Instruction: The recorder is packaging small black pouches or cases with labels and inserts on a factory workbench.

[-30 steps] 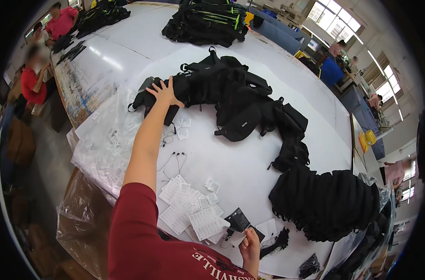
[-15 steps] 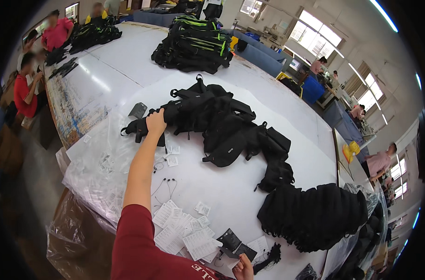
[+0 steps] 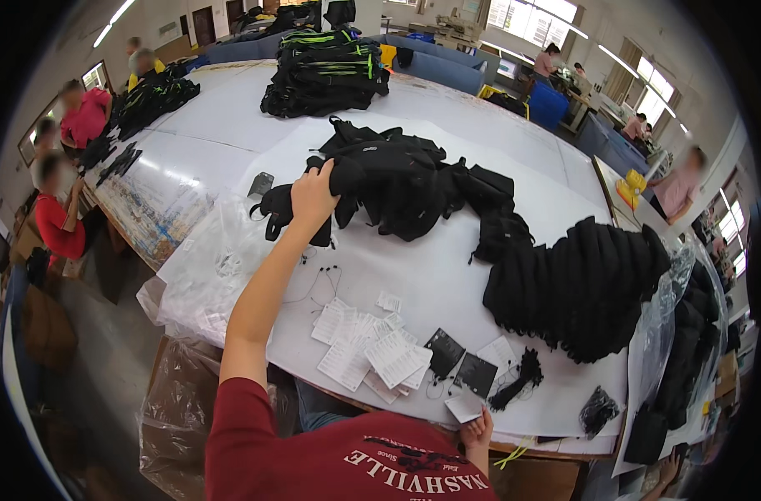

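Observation:
My left hand reaches far out over the white table and grips the near edge of a heap of black garments. My right hand rests at the table's front edge, its fingers on a small white card. Just beyond it lie two black hang tags and a spread of white paper tags. A bundle of black strings lies to the right of the tags.
A ribbed black pile sits at the right. Clear plastic bags cover the table's left corner. A stack of black garments with green trim stands at the back. Other people work at the left and far right.
My left hand has closed on the black garment's edge and lifted it slightly. My right hand has dropped lower toward the table's front edge, and my head has shifted.

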A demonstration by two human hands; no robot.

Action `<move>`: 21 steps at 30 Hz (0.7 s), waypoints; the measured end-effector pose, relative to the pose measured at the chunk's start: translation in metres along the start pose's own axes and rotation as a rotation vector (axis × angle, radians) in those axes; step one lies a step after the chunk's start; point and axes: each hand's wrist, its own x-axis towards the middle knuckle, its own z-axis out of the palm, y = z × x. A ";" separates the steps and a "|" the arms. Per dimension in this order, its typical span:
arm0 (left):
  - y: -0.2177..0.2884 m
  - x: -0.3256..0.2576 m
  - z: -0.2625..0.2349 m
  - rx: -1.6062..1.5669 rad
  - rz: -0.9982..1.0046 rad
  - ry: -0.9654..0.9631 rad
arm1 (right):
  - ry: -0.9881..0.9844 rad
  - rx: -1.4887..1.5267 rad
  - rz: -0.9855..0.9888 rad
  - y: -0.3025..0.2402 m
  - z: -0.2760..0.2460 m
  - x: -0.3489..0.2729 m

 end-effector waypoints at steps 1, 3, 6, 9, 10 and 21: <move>0.015 -0.005 -0.006 -0.045 0.025 -0.003 | -0.007 -0.025 -0.012 0.000 0.002 0.001; 0.046 -0.018 -0.016 -0.133 0.091 -0.029 | -0.045 -0.032 -0.027 -0.002 -0.003 0.003; 0.093 -0.044 -0.019 -0.132 0.270 -0.080 | -0.013 -0.069 -0.033 -0.001 0.005 0.004; 0.125 -0.080 -0.004 -0.167 0.353 -0.202 | -0.062 -0.005 -0.018 0.004 0.019 0.009; 0.130 -0.092 0.008 -0.211 0.374 -0.253 | -0.070 -0.026 -0.013 0.007 0.026 0.010; 0.086 -0.159 0.027 -0.507 0.073 -0.008 | -0.263 -0.075 -0.038 0.010 0.008 0.013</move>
